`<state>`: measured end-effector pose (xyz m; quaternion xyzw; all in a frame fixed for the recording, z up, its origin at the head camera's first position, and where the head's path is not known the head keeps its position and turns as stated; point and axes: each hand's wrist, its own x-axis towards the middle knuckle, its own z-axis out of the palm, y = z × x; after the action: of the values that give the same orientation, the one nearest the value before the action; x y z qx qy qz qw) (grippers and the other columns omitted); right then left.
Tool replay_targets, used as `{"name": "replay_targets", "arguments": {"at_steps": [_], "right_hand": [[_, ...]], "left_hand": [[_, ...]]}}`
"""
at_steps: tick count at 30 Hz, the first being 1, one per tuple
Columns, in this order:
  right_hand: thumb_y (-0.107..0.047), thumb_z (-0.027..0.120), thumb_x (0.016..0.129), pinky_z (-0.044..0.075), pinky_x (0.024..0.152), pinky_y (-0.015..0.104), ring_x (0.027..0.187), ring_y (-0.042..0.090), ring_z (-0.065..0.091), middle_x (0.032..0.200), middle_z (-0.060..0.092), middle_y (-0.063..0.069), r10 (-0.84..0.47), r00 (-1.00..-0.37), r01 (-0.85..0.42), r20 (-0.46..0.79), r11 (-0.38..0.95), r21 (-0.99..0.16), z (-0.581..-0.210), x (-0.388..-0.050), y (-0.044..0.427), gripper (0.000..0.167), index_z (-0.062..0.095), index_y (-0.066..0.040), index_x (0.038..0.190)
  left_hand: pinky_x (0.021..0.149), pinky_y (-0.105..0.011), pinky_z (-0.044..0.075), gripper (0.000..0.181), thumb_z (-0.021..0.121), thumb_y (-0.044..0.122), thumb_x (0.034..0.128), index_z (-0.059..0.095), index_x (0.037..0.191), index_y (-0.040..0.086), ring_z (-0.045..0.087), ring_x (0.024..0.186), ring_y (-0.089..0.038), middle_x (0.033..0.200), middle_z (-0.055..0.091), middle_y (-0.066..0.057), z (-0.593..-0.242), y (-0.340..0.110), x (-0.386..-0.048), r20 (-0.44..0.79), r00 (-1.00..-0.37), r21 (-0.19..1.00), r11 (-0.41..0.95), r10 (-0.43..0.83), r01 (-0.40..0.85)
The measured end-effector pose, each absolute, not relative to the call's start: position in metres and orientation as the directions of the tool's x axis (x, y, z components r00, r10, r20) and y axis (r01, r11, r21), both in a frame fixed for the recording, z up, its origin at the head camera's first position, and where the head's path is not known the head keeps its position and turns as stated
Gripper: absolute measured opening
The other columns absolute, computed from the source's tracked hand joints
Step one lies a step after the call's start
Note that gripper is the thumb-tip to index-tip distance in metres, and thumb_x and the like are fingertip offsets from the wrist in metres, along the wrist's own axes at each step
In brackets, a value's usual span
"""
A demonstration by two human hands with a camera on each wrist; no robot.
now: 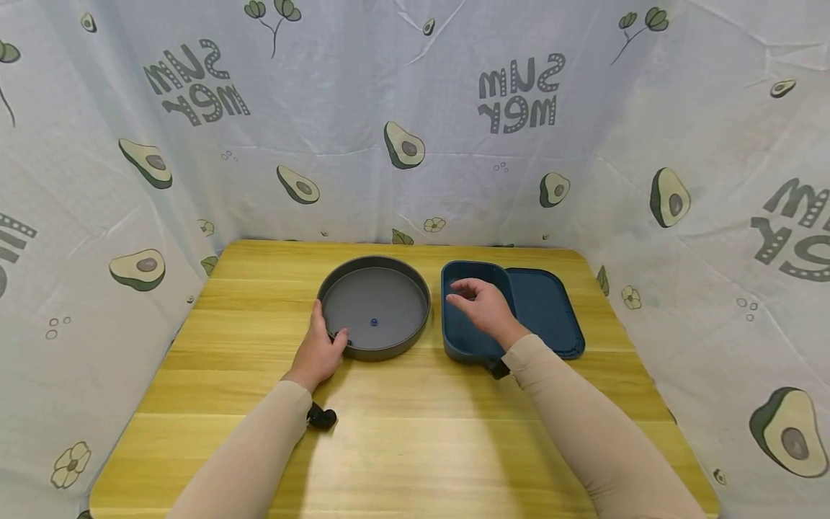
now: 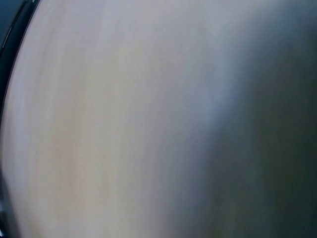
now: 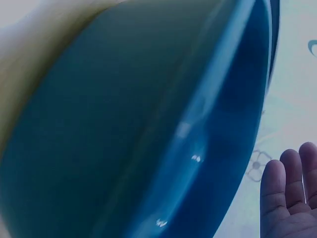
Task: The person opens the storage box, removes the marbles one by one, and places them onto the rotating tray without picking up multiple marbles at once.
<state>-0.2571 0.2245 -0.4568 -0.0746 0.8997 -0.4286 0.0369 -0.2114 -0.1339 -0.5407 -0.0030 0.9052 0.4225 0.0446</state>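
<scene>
A round grey pan with a low wall lies on the table. My left hand holds its near left rim, thumb over the edge and fingers along the outer wall. A tiny blue piece lies on the pan floor; small dark bits show beside the thumb. Over the dark blue rectangular box hovers my right hand, fingers loosely bent, with a gap between thumb and fingers. Part of the box's inside is hidden by this hand. The box wall and right fingertips appear in the right wrist view.
A dark blue lid lies right of the box, touching or partly under it. The wooden table runs to white printed curtains at the back and sides. The left wrist view is a blur.
</scene>
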Motion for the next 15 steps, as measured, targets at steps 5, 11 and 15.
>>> {"name": "replay_targets", "arguments": {"at_steps": [5,11,15], "right_hand": [[-0.034,0.067,0.105,0.057,0.098,0.053,0.121,0.034,0.064,0.13,0.071,0.012,-0.15,-0.988,-0.074,-0.029,0.638,-0.766,-0.459,-0.253,0.239,0.038,0.068,-0.011,0.135],[-0.035,0.065,0.106,0.056,0.1,0.055,0.124,0.037,0.064,0.133,0.07,0.016,-0.134,-0.991,-0.069,-0.028,0.669,-0.74,-0.459,-0.25,0.255,0.044,0.065,-0.007,0.14],[-0.036,0.063,0.106,0.055,0.103,0.057,0.127,0.04,0.062,0.14,0.065,0.019,-0.129,-0.991,-0.063,-0.039,0.698,-0.713,-0.459,-0.248,0.261,0.047,0.063,-0.006,0.143]], "left_hand": [[0.131,-0.057,0.017,0.095,0.048,0.043,0.1097,-0.022,0.167,0.014,0.011,0.164,-0.038,0.178,-0.008,-0.014,-0.539,-0.136,-0.211,-0.094,-0.994,0.764,0.644,0.048,-0.041],[0.132,-0.056,0.017,0.097,0.048,0.046,0.1091,-0.024,0.166,0.015,0.01,0.164,-0.038,0.178,-0.01,-0.013,-0.53,-0.137,-0.211,-0.129,-0.989,0.763,0.644,0.072,-0.053],[0.131,-0.058,0.018,0.098,0.048,0.048,0.109,-0.022,0.166,0.012,0.011,0.163,-0.04,0.177,-0.009,-0.017,-0.525,-0.138,-0.213,-0.141,-0.986,0.732,0.68,0.084,-0.047]]}}
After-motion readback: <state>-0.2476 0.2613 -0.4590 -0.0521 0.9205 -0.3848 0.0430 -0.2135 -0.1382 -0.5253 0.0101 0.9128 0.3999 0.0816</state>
